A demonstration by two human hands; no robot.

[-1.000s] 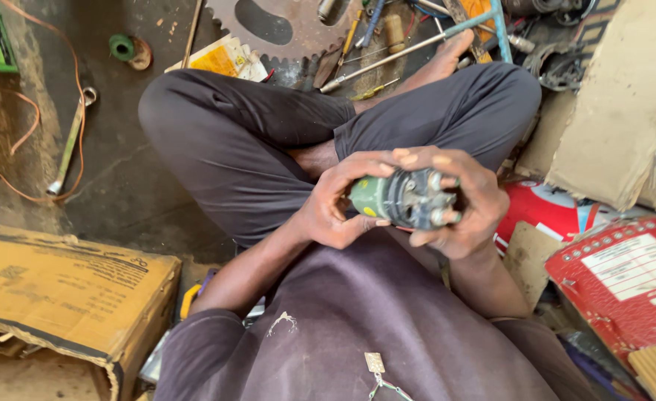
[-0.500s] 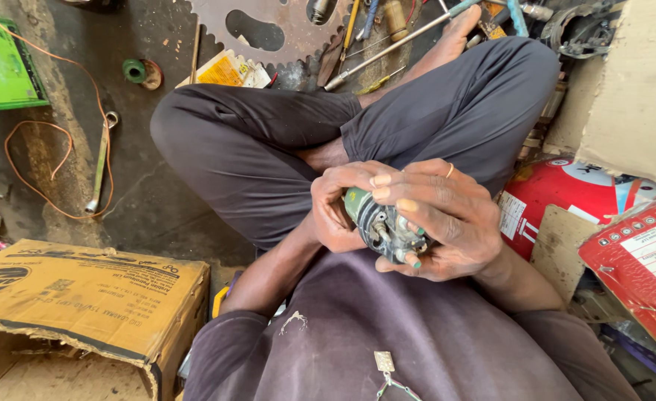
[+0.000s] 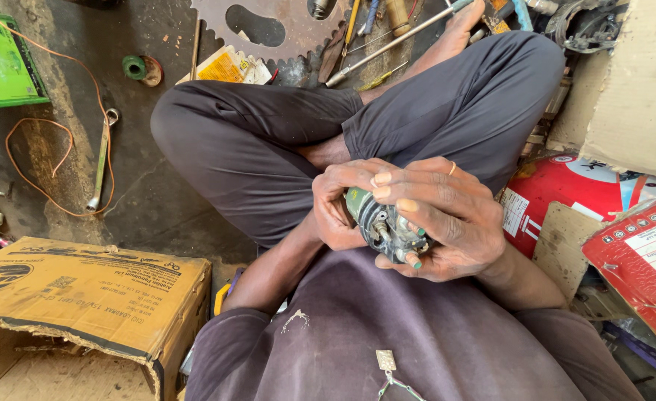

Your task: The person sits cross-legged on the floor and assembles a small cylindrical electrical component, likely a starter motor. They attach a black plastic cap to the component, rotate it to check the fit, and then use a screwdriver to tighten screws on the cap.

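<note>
You are cradling a small green-cased motor (image 3: 384,223) above your crossed legs. Your left hand (image 3: 340,204) is curling round its casing. Your right hand (image 3: 447,219) is wrapping over its end, fingers pressed together.

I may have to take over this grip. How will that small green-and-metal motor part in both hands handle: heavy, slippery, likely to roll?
The motor part looks mostly metal, so probably heavy for its size. Its rounded body would likely roll if set down on the floor. Both the left hand and right hand wrap it closely, and its greasy-looking surface may be slippery.
</note>
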